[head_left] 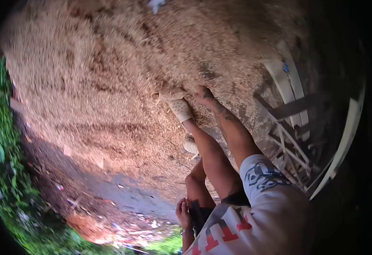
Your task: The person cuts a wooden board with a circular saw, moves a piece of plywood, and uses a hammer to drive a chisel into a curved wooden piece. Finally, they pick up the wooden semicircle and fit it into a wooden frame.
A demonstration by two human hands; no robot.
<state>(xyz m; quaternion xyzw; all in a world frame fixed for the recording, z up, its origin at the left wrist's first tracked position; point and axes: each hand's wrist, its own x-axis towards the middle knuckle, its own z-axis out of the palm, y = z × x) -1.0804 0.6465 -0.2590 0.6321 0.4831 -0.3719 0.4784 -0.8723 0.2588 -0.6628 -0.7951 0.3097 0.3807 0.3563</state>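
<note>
My right hand (204, 95) reaches down to the wood shavings (105, 76) on the ground, its fingers curled inward. Motion blur hides whether anything is in them. Just left of it, a flat brown piece (173, 93), which looks like wood, lies at the toe of a beige clog (180, 110) on my foot. The second clog (190, 145) shows partly behind my leg. My left hand (183, 212), with a watch at the wrist, rests by my knee and dark shorts. Its fingers are loosely bent and somewhat apart, with nothing visible in them.
Pale boards (284, 83) and a jumble of wooden frame pieces (290, 140) lie to the right. A long pale plank (343, 140) curves along the right edge. Green plants (3, 161) border the left, beside scattered litter (122, 229). A whitish scrap (156, 5) lies at the top.
</note>
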